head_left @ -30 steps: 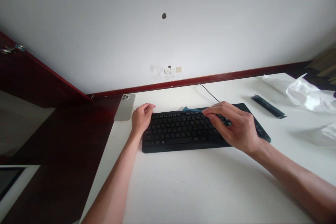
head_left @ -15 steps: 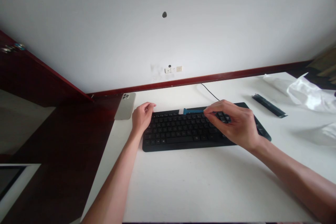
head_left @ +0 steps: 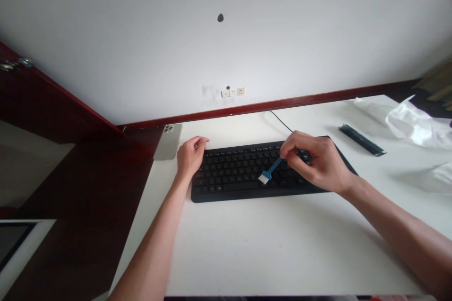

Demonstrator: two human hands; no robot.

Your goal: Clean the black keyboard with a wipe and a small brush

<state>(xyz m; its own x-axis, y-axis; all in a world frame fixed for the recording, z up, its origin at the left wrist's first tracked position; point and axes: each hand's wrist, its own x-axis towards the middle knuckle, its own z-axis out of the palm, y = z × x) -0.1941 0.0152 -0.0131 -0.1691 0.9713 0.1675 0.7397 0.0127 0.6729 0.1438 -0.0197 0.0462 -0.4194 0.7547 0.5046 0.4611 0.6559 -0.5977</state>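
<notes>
On the white desk point(head_left: 282, 249), a black keyboard point(head_left: 236, 174) lies centre, with a phone point(head_left: 168, 142) at ten o'clock and white plastic point(head_left: 413, 124) at two o'clock. The right hand point(head_left: 318, 162) pinches a blue brush point(head_left: 273, 169) between thumb and fingers, its white bristles point(head_left: 263, 178) over the keys mid-keyboard. The left hand point(head_left: 190, 156), fingers loosely curled and empty, rests just beside the keyboard's left end.

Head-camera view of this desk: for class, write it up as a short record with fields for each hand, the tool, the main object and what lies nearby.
Right hand: holds the tool among its fingertips, above the keys
Tool: small blue brush, white bristles pointing down toward the keys
Main object: black keyboard on a white desk
Left hand: empty, at the keyboard's left end
Nearby: smartphone left of the keyboard; black strip and white plastic sheet to the right
</notes>
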